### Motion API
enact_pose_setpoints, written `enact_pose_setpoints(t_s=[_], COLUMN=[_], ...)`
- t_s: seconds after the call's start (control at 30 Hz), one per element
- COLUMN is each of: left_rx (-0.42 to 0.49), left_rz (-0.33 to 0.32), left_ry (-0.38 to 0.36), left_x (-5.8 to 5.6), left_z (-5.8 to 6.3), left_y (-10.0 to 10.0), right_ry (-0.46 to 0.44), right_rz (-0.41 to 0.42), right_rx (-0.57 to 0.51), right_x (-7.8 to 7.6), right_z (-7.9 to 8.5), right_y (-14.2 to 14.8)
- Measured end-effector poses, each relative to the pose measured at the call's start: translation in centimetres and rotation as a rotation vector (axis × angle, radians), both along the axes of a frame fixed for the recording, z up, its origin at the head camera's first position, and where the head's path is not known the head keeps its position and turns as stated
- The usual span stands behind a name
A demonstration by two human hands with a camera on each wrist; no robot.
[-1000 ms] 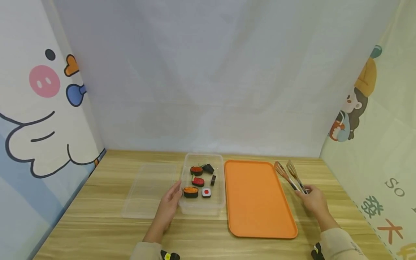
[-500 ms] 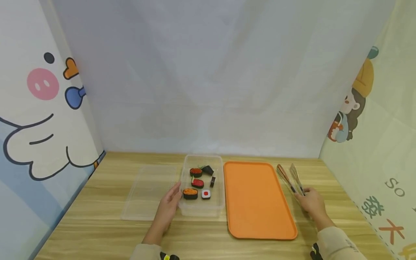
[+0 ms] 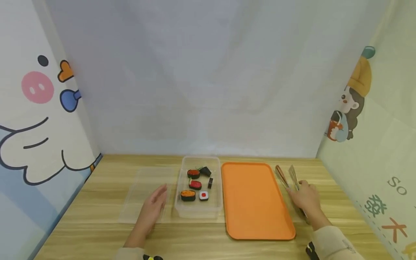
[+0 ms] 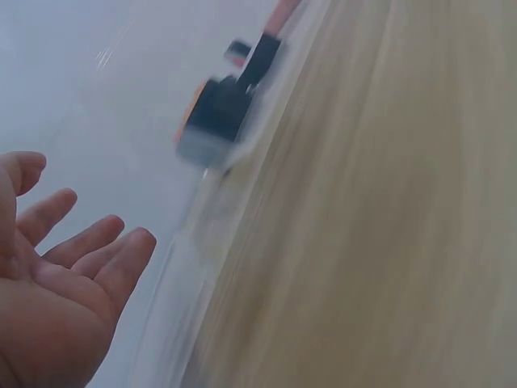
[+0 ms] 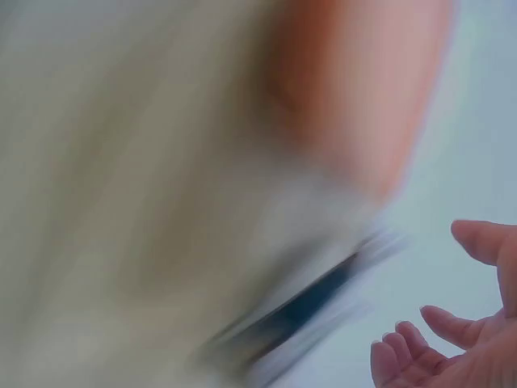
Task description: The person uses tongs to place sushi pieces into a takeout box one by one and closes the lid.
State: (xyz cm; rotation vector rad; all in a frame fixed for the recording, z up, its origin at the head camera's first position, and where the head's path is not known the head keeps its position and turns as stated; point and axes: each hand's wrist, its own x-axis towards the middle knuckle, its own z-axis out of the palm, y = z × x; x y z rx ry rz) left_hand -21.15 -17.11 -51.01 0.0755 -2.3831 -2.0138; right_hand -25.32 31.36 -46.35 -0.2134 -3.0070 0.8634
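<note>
My left hand [image 3: 151,209], fingers extended and holding nothing, is over the clear lid [image 3: 136,196], left of the clear plastic box [image 3: 199,209]. Several toy sushi pieces lie inside the box, among them an orange-topped one [image 3: 187,195] and a white roll [image 3: 203,196]. In the left wrist view, the hand [image 4: 73,283] is apart from the box wall [image 4: 166,311]. On the right, my right hand [image 3: 305,198] is over the middle of metal tongs [image 3: 294,177]. The blurred right wrist view shows that hand [image 5: 460,347] with spread fingers, apart from the tongs [image 5: 307,307].
An orange tray [image 3: 256,202] lies flat between the box and the tongs. All of it stands on a wood-grain table [image 3: 182,242]. A pale curtain [image 3: 208,90] hangs behind, with printed cloths on both sides.
My left hand has drawn away leftward from the box's side. My right hand has shifted slightly forward along the tongs, and their handle end now shows below it.
</note>
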Motion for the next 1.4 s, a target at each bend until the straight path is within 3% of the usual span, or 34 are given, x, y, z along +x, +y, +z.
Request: enact_pose_setpoints(t_s=[0.1, 0.2, 0.4, 0.53, 0.73, 0.87, 1.13, 1.4], left_rx=[-0.154, -0.282, -0.401, -0.432, -0.47, -0.515, -0.578, -0.633], left_rz=[0.034, 0.062, 0.079, 0.092, 0.112, 0.112, 0.103, 0.082], left_ry=[-0.01, -0.016, -0.088, -0.14, -0.147, -0.126, -0.084, -0.034], left_x=[0.2, 0.4, 0.5, 0.5, 0.1, -0.2, -0.4, -0.5], left_z=[0.4, 0.6, 0.3, 0.2, 0.1, -0.2, -0.9, -0.8], left_y=[-2.6, -4.7, -7.5, -8.8, -9.9, -10.6, -11.2, -10.8], right_ry=[0.095, 0.131, 0.185, 0.148, 0.054, 0.002, -0.041, -0.019], right_rz=[0.076, 0.163, 0.24, 0.315, 0.409, 0.439, 0.419, 0.368], right_rx=[-0.086, -0.207, -0.329, -0.403, -0.501, -0.503, -0.513, -0.457], right_x=[0.2, 0.6, 1.4, 2.2, 3.6, 4.6, 5.8, 5.6], right_z=[2.0, 3.7, 4.6, 4.5, 4.1, 3.5, 0.7, -1.8], right_y=[-4.2, -8.8, -17.1, -22.3, -28.6, -32.2, -38.0, -40.4])
